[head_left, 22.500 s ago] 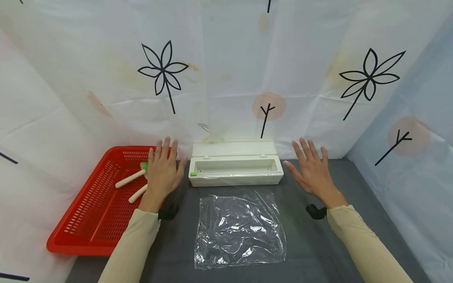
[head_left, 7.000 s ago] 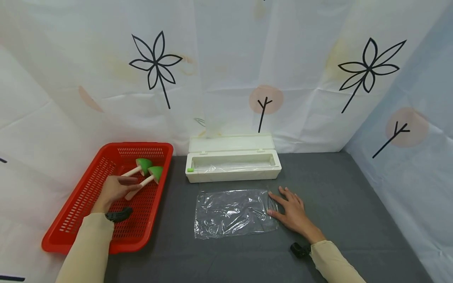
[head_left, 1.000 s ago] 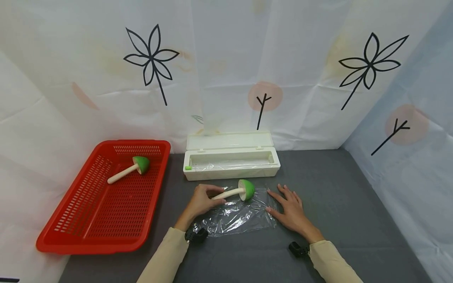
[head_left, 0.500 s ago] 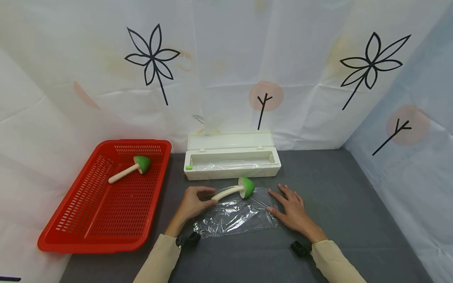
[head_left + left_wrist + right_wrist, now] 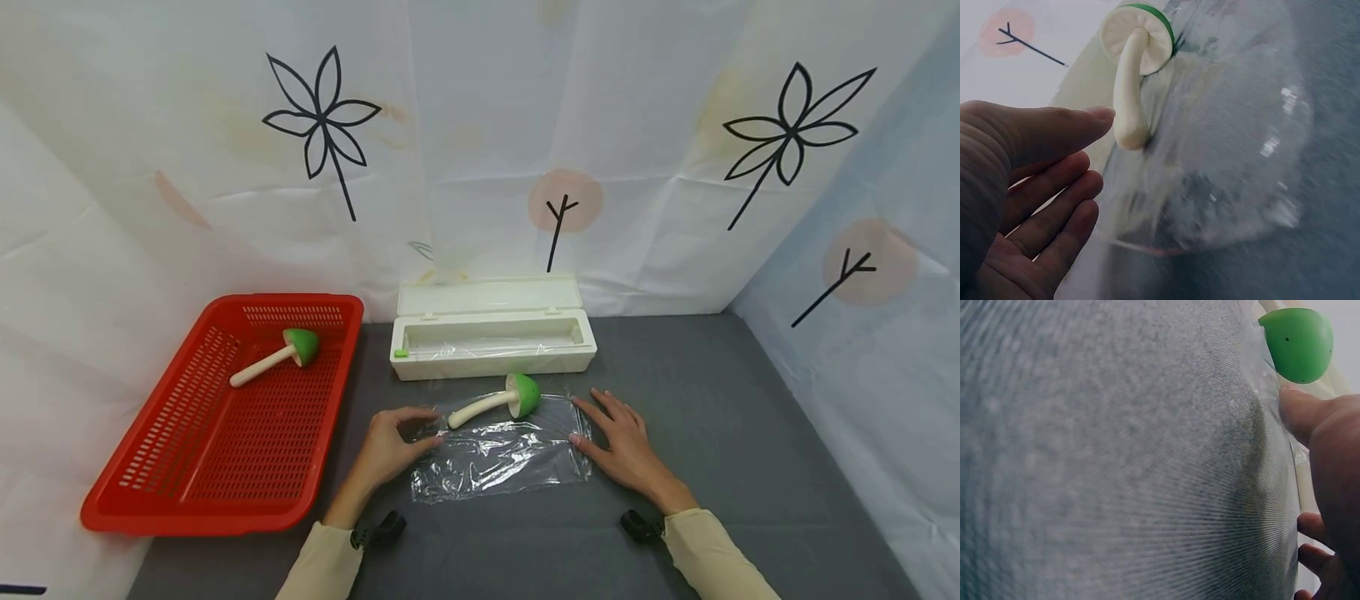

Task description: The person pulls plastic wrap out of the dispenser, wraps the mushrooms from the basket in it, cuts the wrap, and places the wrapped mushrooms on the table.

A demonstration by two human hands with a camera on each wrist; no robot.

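A toy mushroom (image 5: 487, 407) with a green cap and cream stem lies on a crinkled sheet of clear plastic wrap (image 5: 487, 462), cap to the right. My left hand (image 5: 392, 446) is at the left edge of the wrap, thumb and fingers apart with nothing between them. In the left wrist view its thumb points at the foot of the mushroom's stem (image 5: 1130, 100). Spread fingers of my right hand (image 5: 621, 440) rest on the right edge of the wrap. Close beyond its thumb, the right wrist view shows the green cap (image 5: 1300, 347).
On the left stands a red plastic basket (image 5: 202, 521) holding a second green-capped mushroom (image 5: 273, 358). Behind the wrap, a white wrap dispenser box (image 5: 491, 367) has its lid raised against the patterned cloth backdrop (image 5: 465, 125). Everything stands on a grey cloth-covered table (image 5: 525, 550).
My left hand has carried a mushroom from the basket to the wrap, let go of it and drawn back left. My right hand stays at the wrap's right edge. The wrap looks shorter than at first.
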